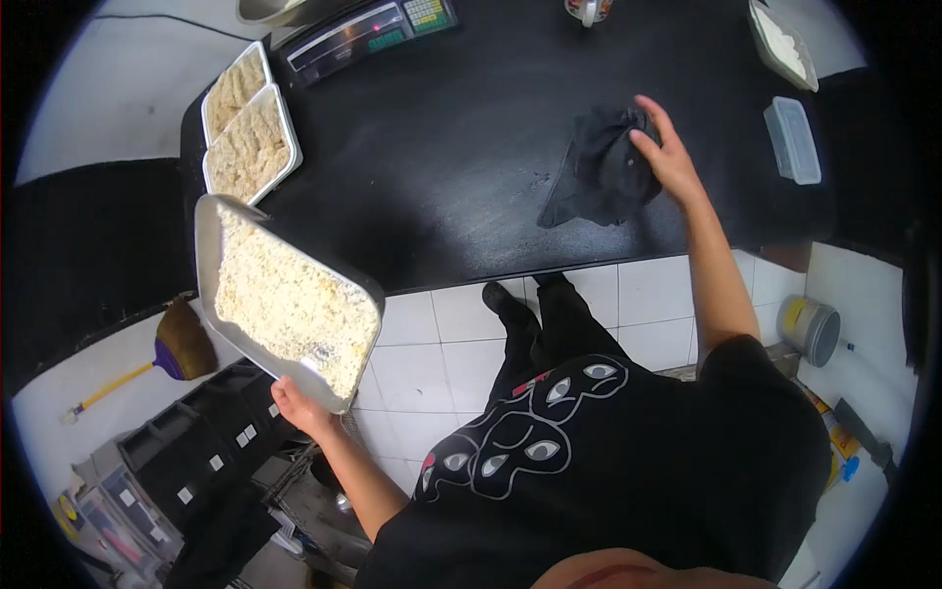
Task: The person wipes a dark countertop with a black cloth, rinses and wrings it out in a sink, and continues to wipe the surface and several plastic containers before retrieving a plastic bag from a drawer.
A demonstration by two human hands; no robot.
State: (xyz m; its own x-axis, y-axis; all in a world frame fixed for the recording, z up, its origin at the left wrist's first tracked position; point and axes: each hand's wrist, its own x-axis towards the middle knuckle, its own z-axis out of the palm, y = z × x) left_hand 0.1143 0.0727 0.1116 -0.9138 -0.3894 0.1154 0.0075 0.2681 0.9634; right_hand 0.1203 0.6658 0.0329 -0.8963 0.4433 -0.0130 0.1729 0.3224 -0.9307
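Observation:
My left hand (302, 408) grips the near edge of a metal tray (207, 254), which is tilted off the table's front left side. A pale, coarse crumb-like food (294, 298) covers most of its bottom. My right hand (659, 151) is over the right side of a crumpled black cloth (603, 173) on the black table, thumb and fingers apart; whether it touches the cloth is unclear. Two white-rimmed trays (246, 151) (235, 88) of light brown crumbly food lie at the table's left end, just beyond the metal tray.
A digital scale (368, 37) bearing a metal bowl stands at the back left. A mug (589, 11) is at the far edge. On the right are a translucent plastic container (793, 140) and a tub of white powder (784, 44). A broom (184, 342) and black bins (199, 434) are lower left.

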